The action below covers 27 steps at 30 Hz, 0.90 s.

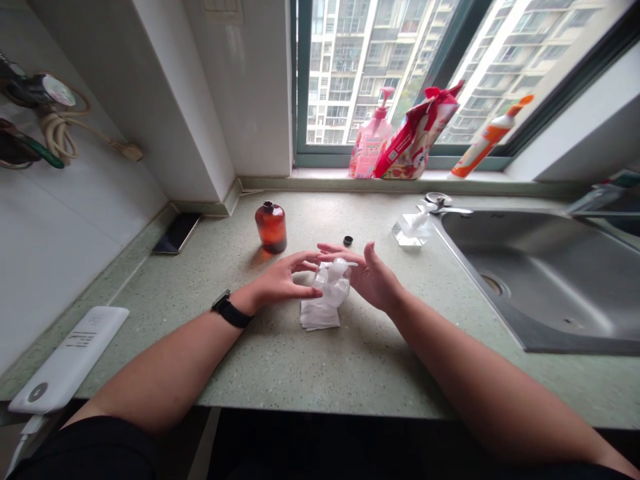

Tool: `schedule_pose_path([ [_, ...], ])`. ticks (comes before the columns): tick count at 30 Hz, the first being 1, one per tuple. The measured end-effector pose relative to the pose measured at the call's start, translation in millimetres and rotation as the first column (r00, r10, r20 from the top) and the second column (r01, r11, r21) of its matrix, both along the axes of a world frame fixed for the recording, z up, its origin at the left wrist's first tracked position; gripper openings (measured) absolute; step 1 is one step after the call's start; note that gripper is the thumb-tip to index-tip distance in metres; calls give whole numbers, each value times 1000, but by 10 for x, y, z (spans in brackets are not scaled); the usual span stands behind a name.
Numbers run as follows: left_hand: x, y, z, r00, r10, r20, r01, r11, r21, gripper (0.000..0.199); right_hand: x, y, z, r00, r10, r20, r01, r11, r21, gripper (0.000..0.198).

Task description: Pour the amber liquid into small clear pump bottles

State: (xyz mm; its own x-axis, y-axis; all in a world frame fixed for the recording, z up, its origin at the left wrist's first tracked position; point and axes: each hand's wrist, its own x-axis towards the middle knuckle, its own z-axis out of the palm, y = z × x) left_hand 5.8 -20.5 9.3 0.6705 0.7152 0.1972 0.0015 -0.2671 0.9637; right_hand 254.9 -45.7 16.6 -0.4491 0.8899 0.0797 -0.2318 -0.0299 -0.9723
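A small clear pump bottle (339,292) with a whitish pump head stands on a folded white tissue (320,315). My left hand (280,279) curves round the bottle's left side, fingers and thumb apart, the thumb tip at its front edge. On the other side is my right hand (375,277), thumb raised and fingers stretched out behind the pump. Fingertips of both hands overlap behind the bottle; whether they touch it is unclear. Behind them lies a small black cap (348,241). An amber bottle (271,229) with an uncapped neck and dark liquid stands further left.
Right of the hands, a second clear pump bottle (414,228) sits beside the steel sink (540,267). A phone (177,233) and a white power bank (70,360) with a cable lie left. Pink pump bottle (370,143), red bag (420,137) and orange-white bottle (485,143) line the sill.
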Motion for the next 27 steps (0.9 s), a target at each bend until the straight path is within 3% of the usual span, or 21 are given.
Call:
schedule_pose_path([
  [4, -16, 11, -3, 999, 47, -2, -46, 998, 34, 72, 31, 35, -2, 999, -42, 15, 41, 999, 17, 76],
  [9, -58, 96, -24, 971, 238, 25, -239, 969, 67, 73, 177, 146, 11, 962, -268, -44, 269, 963, 21, 69],
  [14, -103, 187, -66, 952, 307, 10, -307, 949, 73, 77, 243, 206, -19, 909, -415, -38, 416, 909, 19, 41],
  [17, -87, 155, -61, 967, 254, 0, -253, 965, 73, 78, 209, 168, -37, 930, -363, 61, 355, 928, 117, 32],
  [20, -56, 84, -18, 991, 136, 20, -137, 990, 42, 77, 166, 106, -31, 954, -251, 166, 213, 952, 219, 37],
  [27, -29, 9, 67, 999, -43, 3, 43, 999, -8, 73, 140, 45, 40, 974, -57, 220, 3, 971, 239, 31],
])
